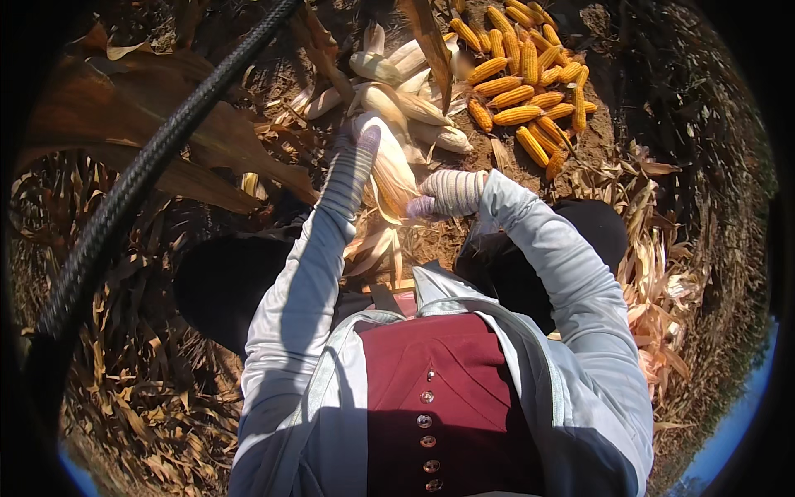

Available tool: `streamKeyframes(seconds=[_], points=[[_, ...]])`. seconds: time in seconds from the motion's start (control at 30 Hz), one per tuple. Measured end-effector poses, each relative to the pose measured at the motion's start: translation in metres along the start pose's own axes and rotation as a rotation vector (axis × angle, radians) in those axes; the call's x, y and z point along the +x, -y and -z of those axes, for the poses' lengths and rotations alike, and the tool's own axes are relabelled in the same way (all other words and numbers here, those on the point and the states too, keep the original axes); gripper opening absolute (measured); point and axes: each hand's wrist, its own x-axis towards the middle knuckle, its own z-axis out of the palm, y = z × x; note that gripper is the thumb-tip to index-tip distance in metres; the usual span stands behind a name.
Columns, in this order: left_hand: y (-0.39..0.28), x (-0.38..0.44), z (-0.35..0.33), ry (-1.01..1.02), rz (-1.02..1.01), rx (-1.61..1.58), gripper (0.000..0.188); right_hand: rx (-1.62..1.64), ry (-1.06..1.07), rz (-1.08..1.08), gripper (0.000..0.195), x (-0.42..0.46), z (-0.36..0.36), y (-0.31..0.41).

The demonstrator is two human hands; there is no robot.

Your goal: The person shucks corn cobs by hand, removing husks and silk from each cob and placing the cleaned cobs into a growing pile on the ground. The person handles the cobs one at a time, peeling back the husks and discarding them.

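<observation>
Both of my hands wear striped knit gloves. My left hand grips the upper end of an ear of corn in its pale husk. Lower on the same ear, the fingers of my right hand are closed at the husk's edge, where a little yellow shows between the leaves. Loose husk strips hang or lie below it. Just beyond my left hand is a pile of unhusked corn ears. Past my right hand lies a heap of bare yellow corn cobs on the soil.
Large dry corn leaves spread over the left side, and one hangs down near the top middle. A black braided cable crosses close to the camera. Discarded husks lie to the right. Dry stalks and leaf litter cover the ground.
</observation>
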Motion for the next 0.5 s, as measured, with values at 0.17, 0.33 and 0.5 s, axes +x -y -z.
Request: streamKeyframes(seconds=[0.17, 0.33, 0.5], points=[[0.025, 0.007, 0.017, 0.261, 0.117, 0.028, 0.034, 0.218, 0.066, -0.074, 0.056, -0.006, 0.015, 0.002], [0.015, 0.003, 0.008, 0.341, 0.298, -0.343, 0.049, 0.787, -0.342, -0.075, 0.041, -0.006, 0.021, -0.005], [0.014, -0.009, 0.000, 0.357, 0.356, -0.295, 0.061, 0.946, -0.575, -0.035, 0.038, 0.002, 0.027, -0.003]])
